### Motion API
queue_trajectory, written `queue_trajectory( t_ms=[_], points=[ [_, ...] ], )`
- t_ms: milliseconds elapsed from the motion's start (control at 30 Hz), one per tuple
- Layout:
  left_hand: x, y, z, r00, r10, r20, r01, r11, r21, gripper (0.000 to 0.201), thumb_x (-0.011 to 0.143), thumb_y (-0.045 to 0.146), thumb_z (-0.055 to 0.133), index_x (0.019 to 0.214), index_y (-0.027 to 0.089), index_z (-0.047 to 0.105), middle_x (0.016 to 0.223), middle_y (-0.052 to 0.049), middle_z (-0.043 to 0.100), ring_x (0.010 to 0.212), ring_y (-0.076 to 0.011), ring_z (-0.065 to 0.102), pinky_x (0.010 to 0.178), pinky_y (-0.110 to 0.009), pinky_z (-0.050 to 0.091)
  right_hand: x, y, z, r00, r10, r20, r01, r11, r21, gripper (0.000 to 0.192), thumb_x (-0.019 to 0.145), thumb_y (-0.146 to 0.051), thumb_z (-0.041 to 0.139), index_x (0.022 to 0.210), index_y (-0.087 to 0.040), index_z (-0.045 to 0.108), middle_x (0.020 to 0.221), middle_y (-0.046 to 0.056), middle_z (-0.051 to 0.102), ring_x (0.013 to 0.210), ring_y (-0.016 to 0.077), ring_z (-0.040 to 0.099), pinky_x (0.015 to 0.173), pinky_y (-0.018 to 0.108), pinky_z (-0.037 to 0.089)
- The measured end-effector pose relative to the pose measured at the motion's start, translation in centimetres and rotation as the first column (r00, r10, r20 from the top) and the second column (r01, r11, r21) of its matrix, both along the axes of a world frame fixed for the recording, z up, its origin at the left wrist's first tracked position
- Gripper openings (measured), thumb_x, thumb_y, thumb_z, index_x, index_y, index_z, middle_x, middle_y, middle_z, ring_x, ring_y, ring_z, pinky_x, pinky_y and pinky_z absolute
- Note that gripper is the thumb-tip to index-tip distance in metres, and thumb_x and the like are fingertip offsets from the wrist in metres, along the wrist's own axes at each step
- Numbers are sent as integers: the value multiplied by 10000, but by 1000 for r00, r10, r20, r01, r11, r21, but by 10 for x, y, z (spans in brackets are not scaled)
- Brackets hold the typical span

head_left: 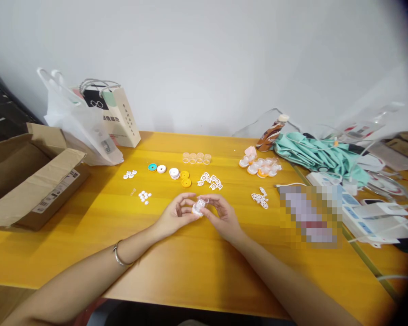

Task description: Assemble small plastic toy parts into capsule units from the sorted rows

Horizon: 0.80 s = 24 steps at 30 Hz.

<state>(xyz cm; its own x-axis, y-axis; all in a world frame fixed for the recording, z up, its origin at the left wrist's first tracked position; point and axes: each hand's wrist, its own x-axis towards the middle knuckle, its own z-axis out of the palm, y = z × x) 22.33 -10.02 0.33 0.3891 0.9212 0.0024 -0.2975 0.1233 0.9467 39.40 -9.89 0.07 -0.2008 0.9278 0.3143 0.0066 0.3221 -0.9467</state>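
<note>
Forearms: both reach in from the near edge, a bangle [119,256] on the left wrist.
Left hand [175,216]: fingertips pinch a small clear capsule [199,207].
Right hand [223,216]: pinches the same capsule's other side.
Done: finished capsules [261,166] heaped beyond-right of the grip, apparently.
Left: empty clear cups [196,158], lace cutouts [210,180], coloured discs [185,178] beyond the grip.
</note>
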Motion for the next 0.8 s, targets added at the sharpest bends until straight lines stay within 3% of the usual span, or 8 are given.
queue_trajectory(
  t_ms=[267, 400, 467, 567, 667, 733, 800],
  points=[
    [0, 0, 0, 1000, 10, 24, -10, 1000, 25, 486, 680, 204, 721, 1104, 193, 483, 905, -22, 581, 775, -109, 600, 780, -267, 458, 0, -3, 3, 997, 70, -23, -72, 996, -60, 310, 766, -249, 618, 1073, -278, 583, 1113, 38, 609, 1061, 186, 546, 994, 393, 367],
    [-2, 3, 2, 999, 43, 30, -46, 994, 98, 467, 702, 220, 706, 1115, 204, 487, 929, -25, 580, 844, -127, 584, 806, -265, 443, -6, -6, 5, 972, 70, -226, -106, 982, -153, 504, 735, -246, 659, 1191, -331, 462, 1267, 29, 499, 1166, 174, 477, 1011, 373, 355],
    [-4, 3, 2, 998, 57, 14, -59, 984, 167, 465, 716, 222, 694, 1131, 207, 486, 967, -35, 588, 902, -138, 567, 851, -273, 423, -11, -8, 3, 942, 22, -336, -104, 967, -231, 465, 718, -266, 680, 1131, -327, 476, 1210, 21, 529, 1085, 158, 534, 953, 350, 414],
    [-6, 2, 3, 996, 75, -52, -61, 969, 238, 474, 733, 230, 676, 1165, 206, 482, 1058, -60, 585, 1007, -169, 531, 925, -297, 382, -18, -13, 2, 886, 22, -463, -231, 887, -400, 286, 742, -346, 653, 989, -279, 524, 1064, 19, 614, 941, 150, 607, 869, 345, 472],
    [-5, -2, 4, 991, 74, -110, -46, 970, 238, 562, 746, 229, 661, 1251, 226, 414, 1101, -68, 575, 1028, -180, 526, 936, -316, 380, -21, -19, 6, 817, 86, -570, -425, 758, -495, 305, 779, -410, 598, 1026, -245, 531, 1054, 59, 644, 944, 177, 626, 878, 379, 471],
    [-5, -4, 4, 986, 76, -145, -37, 966, 255, 647, 760, 215, 646, 1317, 246, 319, 1092, -69, 582, 1053, -186, 520, 953, -341, 372, -20, -21, 10, 788, 104, -607, -473, 734, -488, 361, 772, -400, 610, 1083, -234, 531, 1078, 74, 645, 987, 186, 617, 913, 375, 452],
    [-5, -7, 4, 974, 119, -194, -47, 940, 339, 698, 761, 201, 643, 1347, 251, 268, 1139, -84, 563, 1137, -206, 468, 999, -374, 330, -18, -21, 12, 789, 100, -606, -458, 752, -474, 377, 756, -372, 636, 1095, -231, 551, 1087, 73, 646, 1012, 188, 608, 928, 358, 444]
  ],
)
